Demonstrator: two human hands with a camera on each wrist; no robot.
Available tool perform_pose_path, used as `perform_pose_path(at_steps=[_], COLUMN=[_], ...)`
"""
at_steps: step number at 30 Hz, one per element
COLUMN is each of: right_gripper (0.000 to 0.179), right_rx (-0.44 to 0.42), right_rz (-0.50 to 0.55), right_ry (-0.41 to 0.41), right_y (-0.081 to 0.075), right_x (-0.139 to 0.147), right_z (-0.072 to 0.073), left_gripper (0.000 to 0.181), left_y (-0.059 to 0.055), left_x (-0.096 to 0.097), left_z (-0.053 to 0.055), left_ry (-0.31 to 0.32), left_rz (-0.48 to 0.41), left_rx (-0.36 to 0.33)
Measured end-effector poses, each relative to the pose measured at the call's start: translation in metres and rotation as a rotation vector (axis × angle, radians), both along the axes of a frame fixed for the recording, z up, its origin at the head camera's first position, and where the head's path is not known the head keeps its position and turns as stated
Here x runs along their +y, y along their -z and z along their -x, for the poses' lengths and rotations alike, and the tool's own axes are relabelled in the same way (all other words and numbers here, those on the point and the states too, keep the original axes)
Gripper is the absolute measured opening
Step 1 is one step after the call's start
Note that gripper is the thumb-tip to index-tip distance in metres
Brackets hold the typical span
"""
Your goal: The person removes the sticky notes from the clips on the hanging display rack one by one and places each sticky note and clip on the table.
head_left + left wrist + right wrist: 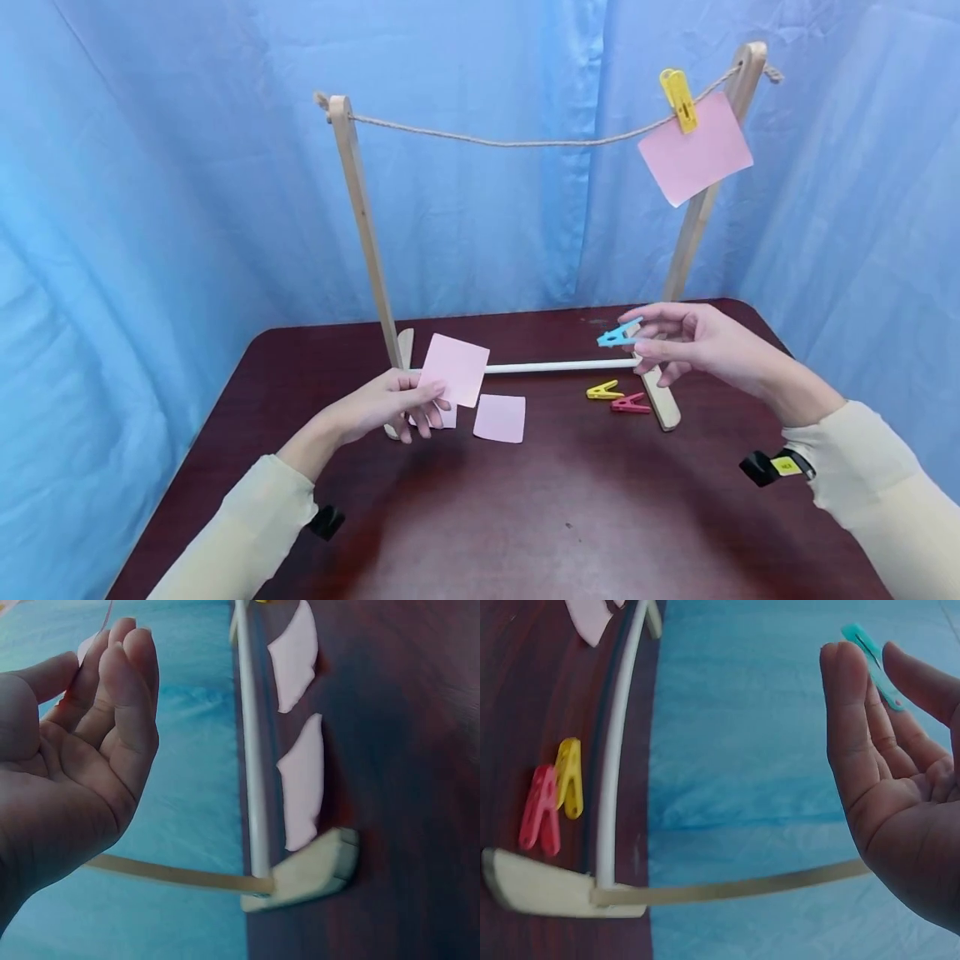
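Between thumb and fingers my left hand pinches a pink paper square, raised above the table; in the left wrist view only a sliver of that paper shows past the fingers. On the right, my right hand holds a light blue clothespin by its handle end, jaws pointing left. The same clothespin appears at the fingertips in the right wrist view. A rope hangs between two wooden posts, and a yellow clothespin clips another pink paper near its right end.
Two more pink papers lie on the dark table: one paper in full sight, the other partly behind my left hand. A yellow clothespin and a red clothespin lie near the right foot. A white bar joins the posts.
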State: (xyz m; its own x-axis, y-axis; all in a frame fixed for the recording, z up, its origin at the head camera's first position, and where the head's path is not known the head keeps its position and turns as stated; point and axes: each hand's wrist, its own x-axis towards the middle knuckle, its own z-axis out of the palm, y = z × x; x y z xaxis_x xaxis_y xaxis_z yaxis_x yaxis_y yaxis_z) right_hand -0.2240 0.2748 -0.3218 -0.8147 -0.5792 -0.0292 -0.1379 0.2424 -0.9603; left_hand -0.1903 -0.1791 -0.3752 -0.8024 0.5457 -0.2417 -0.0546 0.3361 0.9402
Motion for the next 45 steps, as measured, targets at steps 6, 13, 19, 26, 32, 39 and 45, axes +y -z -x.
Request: perform_pose_path(at_steps=[6,13,19,26,32,39,45], right_gripper=[0.042,0.046,0.047,0.055,0.052,0.047,0.047], right_rx=[-0.036,-0.095,-0.152,-0.163,-0.151,-0.16,-0.153], right_rz=[-0.052,-0.061,-0.065,-0.093,-0.09,-0.141,-0.204], right_ry=[0.013,0.001,0.03,0.014,-0.033,-0.04,-0.022], right_y=[0.031,0.061,0.083,0.11,0.122,0.131,0.136], right_x=[0.018,0.031,0.037,0.044,0.049,0.05,0.05], right_z=[0.001,0.003,0.003,0.0,-0.002,0.002,0.007], left_gripper=[0.04,0.046,0.047,0.045,0.047,0.043,0.037], left_y=[0.022,0.042,0.054,0.066,0.071,0.073,0.075], left_x=[-0.013,-0.026,-0.035,-0.042,-0.048,-0.051,-0.052], left_z=[-0.01,-0.018,-0.021,-0.029,-0.032,-0.036,-0.037], left_ry=[-0.03,-0.056,-0.076,-0.088,-0.097,-0.087,-0.098], left_rz=[0.021,0.064,0.082,0.092,0.103,0.145,0.164], left_rx=[-0.046,-0.084,-0.103,-0.143,-0.179,-0.213,-0.23])
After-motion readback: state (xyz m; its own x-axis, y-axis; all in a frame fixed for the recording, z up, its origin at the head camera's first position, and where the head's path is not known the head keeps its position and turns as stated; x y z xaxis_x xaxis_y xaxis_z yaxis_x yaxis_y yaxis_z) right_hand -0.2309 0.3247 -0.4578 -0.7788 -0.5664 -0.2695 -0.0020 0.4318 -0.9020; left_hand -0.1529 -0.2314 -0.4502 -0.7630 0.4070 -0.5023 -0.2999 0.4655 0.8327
